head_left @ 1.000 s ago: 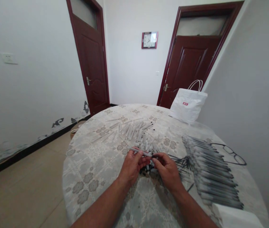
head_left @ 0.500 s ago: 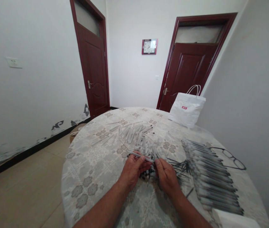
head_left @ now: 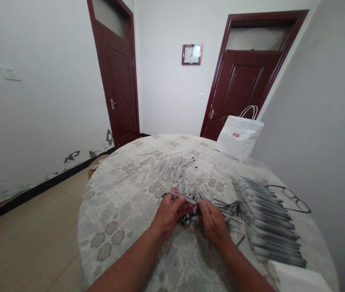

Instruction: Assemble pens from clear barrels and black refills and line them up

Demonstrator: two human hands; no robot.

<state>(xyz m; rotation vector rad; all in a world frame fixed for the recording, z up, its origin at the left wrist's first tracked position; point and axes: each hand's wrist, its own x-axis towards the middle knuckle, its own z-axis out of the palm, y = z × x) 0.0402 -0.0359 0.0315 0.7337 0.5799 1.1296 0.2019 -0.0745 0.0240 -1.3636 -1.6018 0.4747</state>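
A slim, pale pen (head_left: 174,194) lies slantwise across the fingers of my left hand (head_left: 164,215), clamped under the thumb. At its right end, my right hand (head_left: 213,221) is closed in a pinch; the fingertips cover whatever small part sits there. Just beyond both hands spreads a loose pile of clear and white pen barrels (head_left: 172,167). Thin dark refills (head_left: 228,207) fan out to the right of my right hand. Small dark pieces (head_left: 187,221) lie between and under my hands, partly hidden.
Many pens with dark ends lie side by side in a long row (head_left: 271,221) on the right of the round, cloth-covered table (head_left: 108,219). Eyeglasses (head_left: 295,199) rest beside them. A white paper bag (head_left: 239,138) stands at the back right, and a white box-like object (head_left: 296,278) at the near right.
The camera view has shifted slightly. My hands stay in nearly the same place, with the pen still between them and the right fingers at its end.
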